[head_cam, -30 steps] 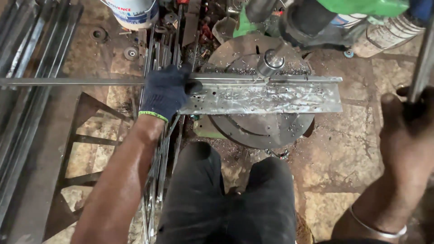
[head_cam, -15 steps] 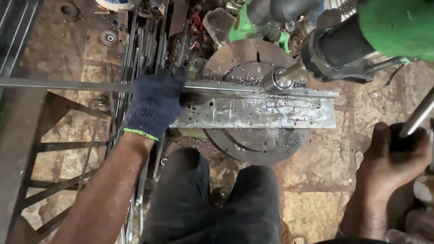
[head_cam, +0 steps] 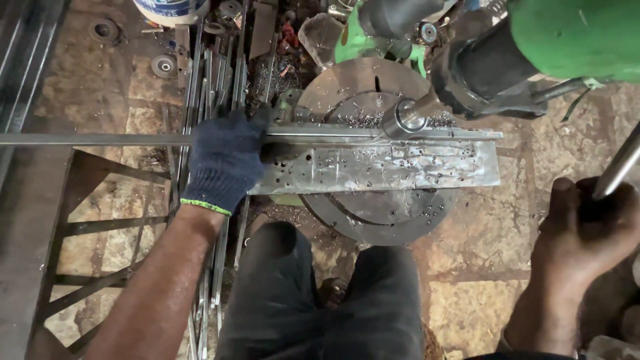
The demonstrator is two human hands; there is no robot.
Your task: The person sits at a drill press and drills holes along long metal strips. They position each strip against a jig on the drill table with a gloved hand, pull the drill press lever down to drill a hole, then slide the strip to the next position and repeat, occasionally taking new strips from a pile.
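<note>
1. We see the long metal strip [head_cam: 200, 139] lying flat on the perforated steel plate [head_cam: 393, 167], its long axis running straight from 9 o'clock to 3 o'clock; its left part juts far out over the floor, and its right end stops near the plate's right edge.
2. The plate rests on the round drill desk [head_cam: 363, 80], its own long side parallel to the strip. The desk's rim shows above and below the plate.
3. Our left hand [head_cam: 227, 160], in a dark knit glove with a green cuff, presses down over the strip at the plate's left end. The grip is closed around the strip, fingers pointing toward 12 o'clock, forearm coming up from 7 o'clock.
4. The drill chuck [head_cam: 410, 119] stands on the strip to the right of the glove, toward 3 o'clock, with metal chips scattered about it. The green drill head [head_cam: 573, 37] fills the upper right.
5. Our bare right hand [head_cam: 587, 227] sits well apart at 4 o'clock, grip clamped on the feed lever [head_cam: 617, 170], which slants up toward 1 o'clock.
6. Open room lies on the stone floor [head_cam: 487, 293] between the plate and the right hand. The left side is crowded with a bundle of steel rods [head_cam: 213, 80] running from 12 to 6 o'clock.
7. Our dark-trousered knees [head_cam: 320, 287] sit just below the desk at 6 o'clock.
</note>
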